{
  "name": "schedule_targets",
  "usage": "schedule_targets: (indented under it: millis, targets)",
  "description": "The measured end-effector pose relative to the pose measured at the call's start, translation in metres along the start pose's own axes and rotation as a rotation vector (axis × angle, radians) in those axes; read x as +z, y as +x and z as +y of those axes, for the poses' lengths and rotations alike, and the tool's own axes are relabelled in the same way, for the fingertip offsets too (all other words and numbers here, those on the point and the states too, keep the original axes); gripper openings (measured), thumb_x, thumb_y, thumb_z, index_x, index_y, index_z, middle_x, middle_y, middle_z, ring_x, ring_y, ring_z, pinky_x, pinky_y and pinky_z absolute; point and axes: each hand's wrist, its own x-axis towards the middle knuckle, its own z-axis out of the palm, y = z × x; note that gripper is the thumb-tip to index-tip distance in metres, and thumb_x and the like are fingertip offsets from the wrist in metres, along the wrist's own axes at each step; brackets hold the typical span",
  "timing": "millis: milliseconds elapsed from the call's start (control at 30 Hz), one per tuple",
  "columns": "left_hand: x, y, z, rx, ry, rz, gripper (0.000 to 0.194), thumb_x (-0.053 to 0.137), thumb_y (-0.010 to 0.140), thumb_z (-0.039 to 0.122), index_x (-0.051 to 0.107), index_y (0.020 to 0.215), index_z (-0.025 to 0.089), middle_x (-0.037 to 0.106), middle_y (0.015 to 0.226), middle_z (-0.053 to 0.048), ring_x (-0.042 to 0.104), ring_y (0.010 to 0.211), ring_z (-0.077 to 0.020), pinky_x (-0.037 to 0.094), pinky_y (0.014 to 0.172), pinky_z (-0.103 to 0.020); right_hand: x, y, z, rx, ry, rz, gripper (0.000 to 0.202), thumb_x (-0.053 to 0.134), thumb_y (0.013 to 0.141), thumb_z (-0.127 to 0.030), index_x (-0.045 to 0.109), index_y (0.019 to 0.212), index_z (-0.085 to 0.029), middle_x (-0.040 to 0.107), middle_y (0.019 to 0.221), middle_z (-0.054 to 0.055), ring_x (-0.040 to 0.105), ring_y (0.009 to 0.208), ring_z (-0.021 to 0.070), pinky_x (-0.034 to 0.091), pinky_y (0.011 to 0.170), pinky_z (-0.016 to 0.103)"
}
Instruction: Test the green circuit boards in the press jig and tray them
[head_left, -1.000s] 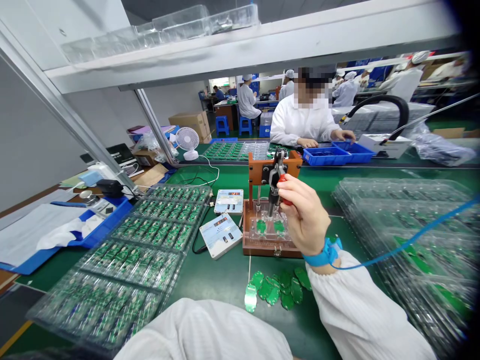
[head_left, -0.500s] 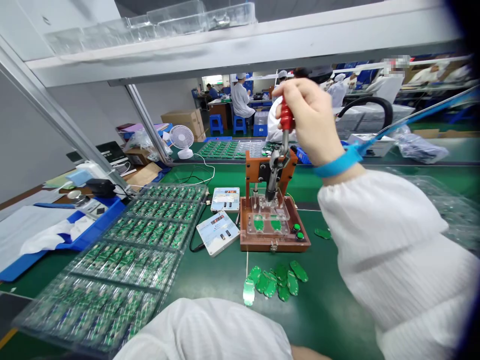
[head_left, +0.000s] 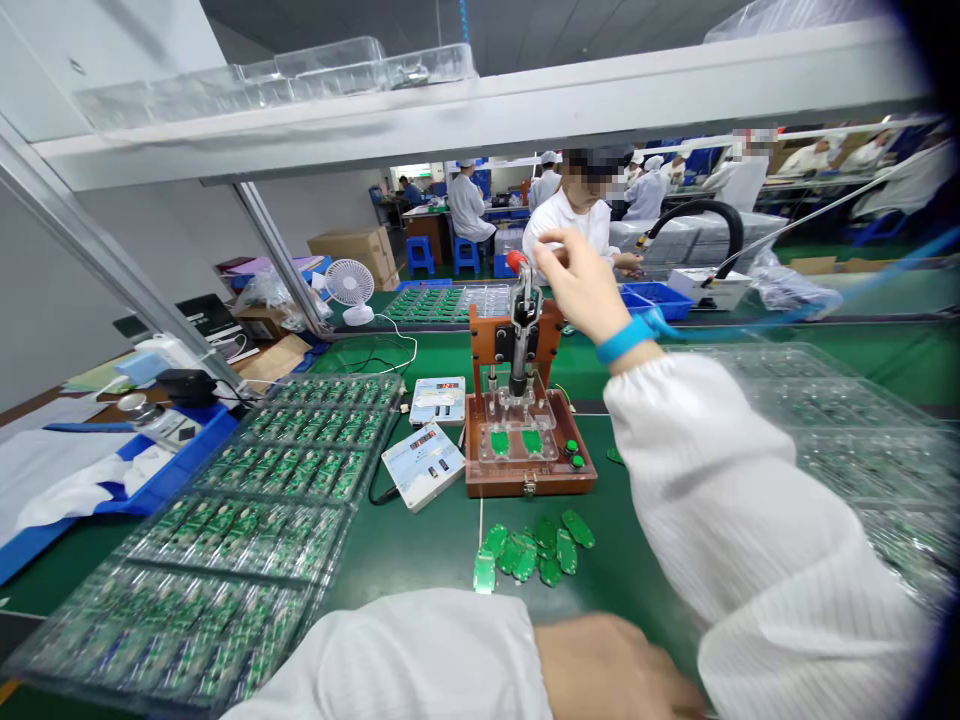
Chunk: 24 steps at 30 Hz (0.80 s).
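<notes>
Glossy green tabletop (head_left: 420, 560) bears scattered thin, oblong circuit boards (head_left: 525, 553).

My loose white sleeves
I wear gathered white cuffs (head_left: 634, 362) on both arms and a bright blue wristband (head_left: 626, 337) with a blue cord (head_left: 795, 318) on my right.

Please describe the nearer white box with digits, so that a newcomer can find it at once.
On the green table, find the brown fixture with the lever clamp. To its left in the picture, the nearer box lies flat, its digits lit red. It sits askew, with a black cable at its left corner, while the farther box sits nearly square.
</notes>
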Motion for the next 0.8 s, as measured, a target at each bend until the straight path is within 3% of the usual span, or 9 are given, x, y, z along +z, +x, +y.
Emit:
schedule_targets:
  millis: [33, 100, 167, 200, 267, 367, 500, 600, 800]
  targets:
    - [-0.015, -0.007, -0.003, -0.055, 0.058, 0.078, 0.023, 0.051, 0.097, 0.03, 0.07, 0.087, 0.025, 0.067, 0.087, -0.007, 0.067, 0.086, -0.0243, 0.052, 0.067, -0.036, -0.009, -0.021, 0.004, -0.009, -0.006, 0.048, 0.039, 0.057, 0.102, -0.051, 0.064, 0.121, -0.017, 0.071, 0.102, 0.006, 0.068, 0.099, 0.0215, 0.053, 0.1, 0.042]
    - [-0.048, -0.028, -0.012, -0.293, 0.255, 0.419, 0.026, 0.046, 0.1, 0.029, 0.067, 0.085, 0.021, 0.068, 0.081, -0.007, 0.064, 0.079, -0.0234, 0.051, 0.07, -0.038, -0.02, -0.072, 0.015, -0.008, -0.016, 0.161, 0.036, 0.052, 0.104, -0.048, 0.062, 0.119, -0.017, 0.07, 0.112, 0.008, 0.067, 0.102, 0.0223, 0.053, 0.095, 0.04]
    - [-0.079, -0.054, -0.027, -0.525, 0.327, 0.765, 0.025, 0.047, 0.101, 0.024, 0.065, 0.083, 0.021, 0.067, 0.079, -0.005, 0.062, 0.079, -0.0205, 0.049, 0.075, -0.036, -0.022, -0.126, 0.028, 0.057, -0.057, 0.127, 0.031, 0.051, 0.103, -0.046, 0.065, 0.109, -0.019, 0.072, 0.102, 0.007, 0.067, 0.092, 0.0224, 0.054, 0.085, 0.04]
    - [-0.092, -0.066, -0.036, -0.611, 0.35, 0.862, 0.024, 0.049, 0.101, 0.023, 0.064, 0.083, 0.02, 0.066, 0.08, -0.004, 0.06, 0.079, -0.0201, 0.049, 0.076, -0.035, -0.019, -0.151, 0.033, 0.069, -0.064, 0.083, 0.031, 0.052, 0.102, -0.047, 0.068, 0.1, -0.019, 0.072, 0.096, 0.006, 0.067, 0.087, 0.0232, 0.054, 0.081, 0.04]
    - [-0.11, -0.084, -0.054, -0.726, 0.395, 0.914, 0.017, 0.052, 0.1, 0.022, 0.067, 0.091, 0.019, 0.066, 0.09, -0.005, 0.06, 0.088, -0.0218, 0.049, 0.082, -0.036, -0.007, -0.192, 0.039, 0.074, -0.084, -0.022, 0.034, 0.054, 0.1, -0.048, 0.072, 0.092, -0.02, 0.074, 0.092, 0.007, 0.066, 0.087, 0.0256, 0.053, 0.081, 0.043]
    - [-0.118, -0.092, -0.078, -0.801, 0.444, 0.86, 0.019, 0.058, 0.1, 0.024, 0.067, 0.115, 0.018, 0.064, 0.115, -0.009, 0.057, 0.111, -0.0265, 0.048, 0.098, -0.041, 0.014, -0.223, 0.038, 0.086, -0.117, -0.129, 0.033, 0.054, 0.099, -0.046, 0.075, 0.099, -0.02, 0.073, 0.105, 0.011, 0.063, 0.104, 0.0305, 0.049, 0.091, 0.049]
    - [-0.113, -0.085, -0.091, -0.83, 0.478, 0.812, 0.022, 0.058, 0.1, 0.023, 0.066, 0.119, 0.018, 0.058, 0.13, -0.012, 0.051, 0.124, -0.0304, 0.044, 0.107, -0.046, 0.027, -0.222, 0.03, 0.117, -0.111, -0.206, 0.026, 0.055, 0.099, -0.037, 0.074, 0.1, -0.019, 0.07, 0.117, 0.014, 0.055, 0.12, 0.0331, 0.043, 0.102, 0.053]
    - [-0.11, -0.083, -0.091, -0.785, 0.411, 0.902, 0.021, 0.059, 0.098, 0.02, 0.065, 0.118, 0.019, 0.058, 0.128, -0.011, 0.051, 0.123, -0.0295, 0.042, 0.106, -0.046, 0.025, -0.214, 0.029, 0.166, -0.043, -0.233, 0.021, 0.057, 0.096, -0.035, 0.072, 0.099, -0.02, 0.07, 0.117, 0.012, 0.056, 0.12, 0.0331, 0.041, 0.106, 0.054]
    - [-0.105, -0.092, -0.083, -0.741, 0.203, 1.143, 0.013, 0.054, 0.099, 0.021, 0.065, 0.106, 0.021, 0.067, 0.101, -0.005, 0.059, 0.101, -0.0255, 0.043, 0.093, -0.041, 0.01, -0.225, 0.022, 0.362, 0.22, -0.268, 0.027, 0.059, 0.094, -0.043, 0.066, 0.104, -0.02, 0.073, 0.094, 0.007, 0.069, 0.082, 0.0231, 0.057, 0.077, 0.036]
